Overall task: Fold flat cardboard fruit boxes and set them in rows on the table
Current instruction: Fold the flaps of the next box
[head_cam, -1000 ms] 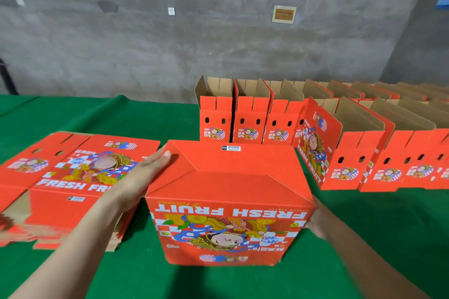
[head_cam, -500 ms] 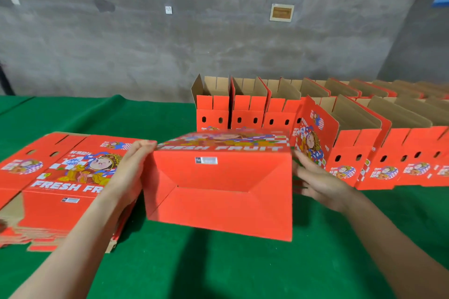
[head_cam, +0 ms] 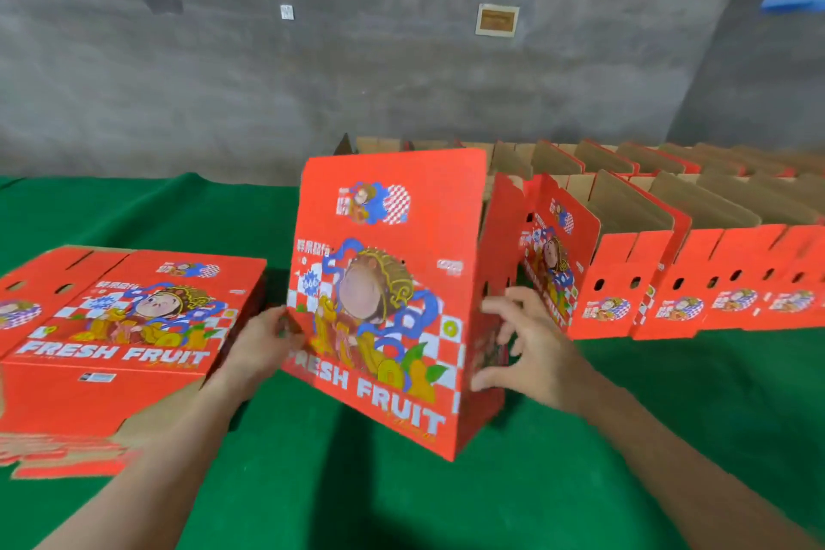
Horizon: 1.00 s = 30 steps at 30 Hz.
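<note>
The green-clothed table (head_cam: 669,397) carries a stack of flat red fruit boxes (head_cam: 111,348) at 9 o'clock and, from 1 to 3 o'clock, rows of folded open-topped boxes (head_cam: 696,281) standing upright, packed side by side and reaching back toward its far edge.
</note>
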{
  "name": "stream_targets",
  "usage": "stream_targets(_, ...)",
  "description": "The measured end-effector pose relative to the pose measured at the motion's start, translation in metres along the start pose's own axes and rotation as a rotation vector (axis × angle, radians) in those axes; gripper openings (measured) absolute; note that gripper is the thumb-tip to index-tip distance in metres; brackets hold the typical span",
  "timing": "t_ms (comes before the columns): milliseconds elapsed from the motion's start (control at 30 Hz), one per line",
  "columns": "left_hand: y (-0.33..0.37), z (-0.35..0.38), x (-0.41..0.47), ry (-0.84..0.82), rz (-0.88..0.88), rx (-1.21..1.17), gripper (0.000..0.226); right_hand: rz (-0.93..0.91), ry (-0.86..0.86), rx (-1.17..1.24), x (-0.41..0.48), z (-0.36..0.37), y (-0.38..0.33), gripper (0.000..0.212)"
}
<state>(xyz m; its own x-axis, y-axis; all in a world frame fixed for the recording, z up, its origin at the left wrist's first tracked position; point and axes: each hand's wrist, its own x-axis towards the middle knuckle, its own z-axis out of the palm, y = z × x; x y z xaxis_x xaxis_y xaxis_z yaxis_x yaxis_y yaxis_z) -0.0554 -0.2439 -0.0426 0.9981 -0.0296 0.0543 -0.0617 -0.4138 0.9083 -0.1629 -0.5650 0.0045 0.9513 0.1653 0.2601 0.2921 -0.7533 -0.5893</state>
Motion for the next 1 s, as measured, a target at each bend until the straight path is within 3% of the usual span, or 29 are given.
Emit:
stream_targets(67,0.007,0.018,-0.001,-0.072,-0.008,0.154,0.040,0.022,0.038,-0.121,-0.002,0.023,0.004,0.069)
stream_targets(167,0.025,0.040,-0.005,-0.154,0.030,0.117,0.065,0.157,0.068,-0.329,-0.003,0.056,0.015,0.063)
stream_targets(333,0.063,0.061,-0.019,-0.191,0.353,0.059,0.073,0.399,0.122,-0.455,-0.011,0.091,0.041,0.053)
stream_targets(433,0.084,0.079,-0.024,-0.294,0.505,0.093,0.077,0.420,0.069,-0.501,-0.020,0.107,0.054,0.055)
stream_targets(567,0.100,0.107,-0.017,-0.351,0.540,0.161,0.067,0.348,-0.045,-0.549,-0.029,0.128,0.071,0.084)
stream_targets(733,0.109,0.134,0.004,-0.355,0.537,0.242,0.012,0.368,-0.092,-0.575,-0.012,0.121,0.085,0.102)
stream_targets(867,0.126,0.153,0.031,-0.387,0.492,0.306,0.017,0.437,-0.143,-0.586,0.013,0.098,0.101,0.104)
stream_targets(1000,0.142,0.182,0.049,-0.535,0.429,0.526,0.034,0.543,-0.158,-0.595,0.044,0.069,0.127,0.100)
